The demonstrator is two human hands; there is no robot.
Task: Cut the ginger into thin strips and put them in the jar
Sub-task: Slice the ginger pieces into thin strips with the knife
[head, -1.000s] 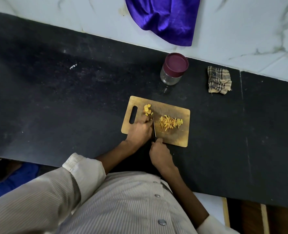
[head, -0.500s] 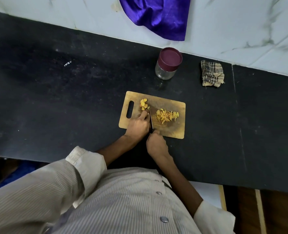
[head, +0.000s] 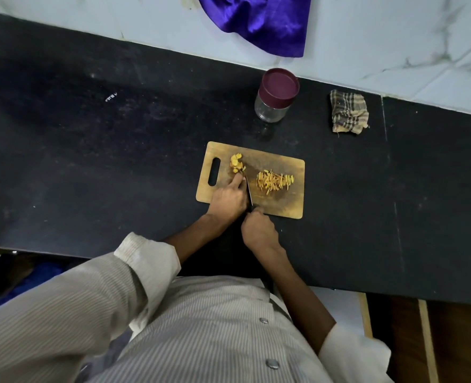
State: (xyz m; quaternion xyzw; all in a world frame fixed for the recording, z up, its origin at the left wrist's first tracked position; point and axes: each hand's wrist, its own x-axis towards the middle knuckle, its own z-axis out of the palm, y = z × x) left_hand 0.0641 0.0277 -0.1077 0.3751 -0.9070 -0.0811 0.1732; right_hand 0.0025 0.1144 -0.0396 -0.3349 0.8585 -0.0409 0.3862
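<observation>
The black tabletop (head: pixel 90 150) and wooden board (head: pixel 281 208) lie as before; the view has shifted slightly. The jar (head: pixel 277 95), lid on, stands well beyond both hands. The left hand (head: pixel 228 199) still presses fingertips on the ginger pieces (head: pixel 236 166). The right hand (head: pixel 259 230) stays curled round the knife (head: pixel 249 193), blade pointing away from the person. Cut strips (head: pixel 275 181) lie right of the blade, their heap running left to right.

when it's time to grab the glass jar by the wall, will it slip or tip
The jar has clear smooth glass sides, so it may be slippery in ginger-wet fingers. It looks squat and stands upright on the flat counter, so probably hard to tip. It seems empty, so likely light; the maroon lid is on.
</observation>
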